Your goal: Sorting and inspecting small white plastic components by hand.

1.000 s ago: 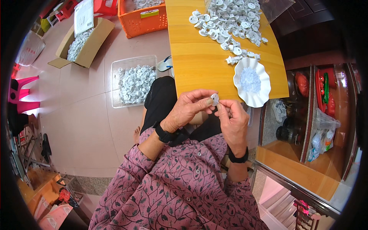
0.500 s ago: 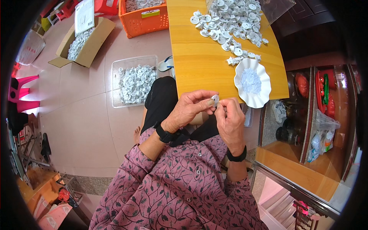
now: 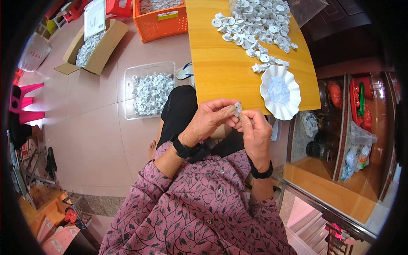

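Note:
My left hand pinches a small round white plastic part between thumb and fingertips, just off the table's near edge. Against its lower side press the closed thumb and forefinger of my right hand; whatever they hold is too small to make out. To the right, a white wavy-rimmed dish holds small pale bluish translucent pieces. Behind it, a loose heap of similar white plastic parts spreads over the yellow wooden table.
On the floor at left stands a clear plastic bin full of white parts. Farther back are an open cardboard box and an orange crate, both with more parts. Open shelves flank the table at right. Pink stools stand far left.
The white part has tilted and shifted slightly in my left fingertips. My right hand has turned a little, its thumb and forefinger now pressed beneath the part.

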Demonstrator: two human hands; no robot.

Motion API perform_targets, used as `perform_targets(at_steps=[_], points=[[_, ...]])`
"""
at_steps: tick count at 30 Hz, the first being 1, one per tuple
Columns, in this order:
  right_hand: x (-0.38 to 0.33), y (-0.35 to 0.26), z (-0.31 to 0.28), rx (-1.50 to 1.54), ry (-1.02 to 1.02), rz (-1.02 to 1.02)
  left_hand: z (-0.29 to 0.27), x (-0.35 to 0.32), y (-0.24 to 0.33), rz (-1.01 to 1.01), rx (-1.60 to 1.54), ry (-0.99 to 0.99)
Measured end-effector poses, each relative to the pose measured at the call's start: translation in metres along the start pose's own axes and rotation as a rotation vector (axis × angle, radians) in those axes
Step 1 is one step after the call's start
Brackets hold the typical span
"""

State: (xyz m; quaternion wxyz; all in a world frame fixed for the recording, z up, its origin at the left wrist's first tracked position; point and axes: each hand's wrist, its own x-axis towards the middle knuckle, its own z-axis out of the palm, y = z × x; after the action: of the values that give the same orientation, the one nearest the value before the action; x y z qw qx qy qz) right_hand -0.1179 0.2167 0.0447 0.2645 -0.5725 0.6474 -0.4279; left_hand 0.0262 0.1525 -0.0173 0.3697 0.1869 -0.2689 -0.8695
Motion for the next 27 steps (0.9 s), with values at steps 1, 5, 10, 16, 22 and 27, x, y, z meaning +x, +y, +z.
perform_targets(at_steps=[1,5,10,16,22,27], points=[[0.000,0.001,0.001,0.002,-0.001,0.001,0.000,0.000,0.000,-0.003,-0.015,0.003],[0.000,0.000,0.000,0.009,0.018,0.027,0.002,0.001,0.001,0.005,-0.045,-0.021],[0.002,0.005,0.004,0.008,0.030,0.044,0.001,0.001,0.002,0.008,-0.061,0.002],[0.001,0.002,0.005,-0.035,0.044,0.027,0.000,0.002,-0.004,-0.005,-0.032,-0.003],[0.005,-0.007,0.005,-0.241,0.054,-0.159,0.000,0.001,-0.005,0.004,-0.015,0.016],[0.007,-0.010,0.002,-0.203,0.030,-0.159,0.000,0.000,-0.002,0.021,-0.012,0.015]])
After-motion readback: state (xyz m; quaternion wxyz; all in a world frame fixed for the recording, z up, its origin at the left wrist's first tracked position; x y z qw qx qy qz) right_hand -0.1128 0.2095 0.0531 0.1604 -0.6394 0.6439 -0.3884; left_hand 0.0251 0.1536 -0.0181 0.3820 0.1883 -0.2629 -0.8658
